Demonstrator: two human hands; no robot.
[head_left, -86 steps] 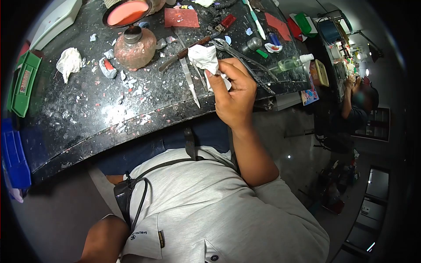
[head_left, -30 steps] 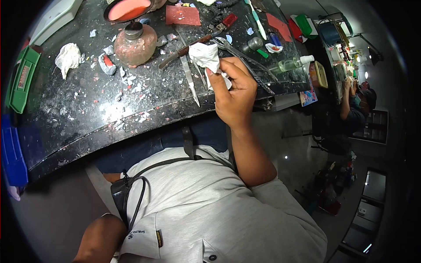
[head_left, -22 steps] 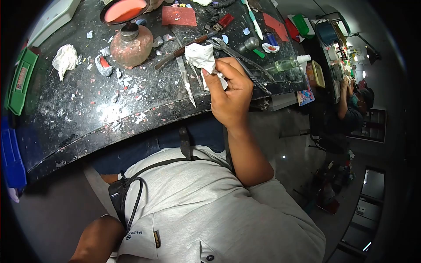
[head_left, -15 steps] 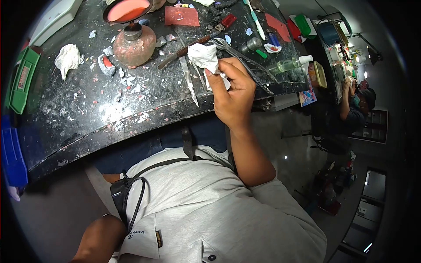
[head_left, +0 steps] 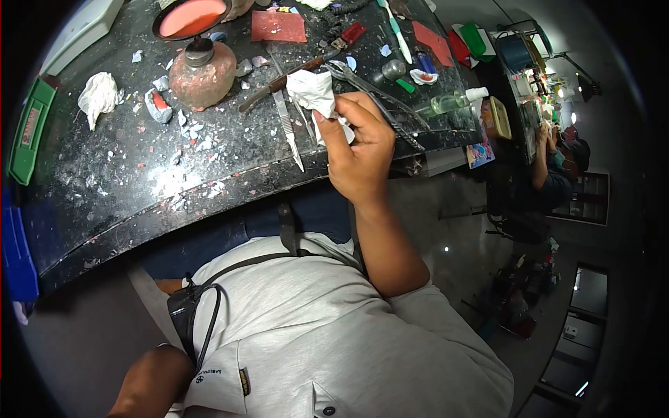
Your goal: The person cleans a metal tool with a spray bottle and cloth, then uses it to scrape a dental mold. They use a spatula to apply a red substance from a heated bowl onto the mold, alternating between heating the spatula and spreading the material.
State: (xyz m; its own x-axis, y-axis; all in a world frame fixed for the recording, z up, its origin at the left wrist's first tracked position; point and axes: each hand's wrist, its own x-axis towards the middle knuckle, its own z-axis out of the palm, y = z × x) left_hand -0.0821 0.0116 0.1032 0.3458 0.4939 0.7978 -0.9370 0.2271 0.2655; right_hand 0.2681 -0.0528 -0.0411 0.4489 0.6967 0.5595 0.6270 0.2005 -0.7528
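Observation:
My right hand [head_left: 362, 143] is closed, with thumb and fingers pinching a crumpled white tissue [head_left: 311, 92] above the front of the black worktop. Just left of it on the worktop lies a thin metal scalpel [head_left: 288, 129], pointing at the front edge. A wooden-handled knife [head_left: 280, 83] lies behind the tissue. Long metal pliers [head_left: 380, 101] lie beyond my fingers, partly hidden by them. My left arm [head_left: 150, 383] shows at the lower left, but its hand is out of view.
A round glass burner [head_left: 202, 75] stands left of centre, with a bowl of pink material [head_left: 191, 17] behind it. Plaster chips and another crumpled tissue [head_left: 99, 97] litter the black worktop [head_left: 125, 184]. A bottle [head_left: 453, 102] lies at right; a person [head_left: 557, 164] sits beyond.
The whole view has shifted slightly, so everything appears a little further left. My right hand keeps its pinch on the tissue.

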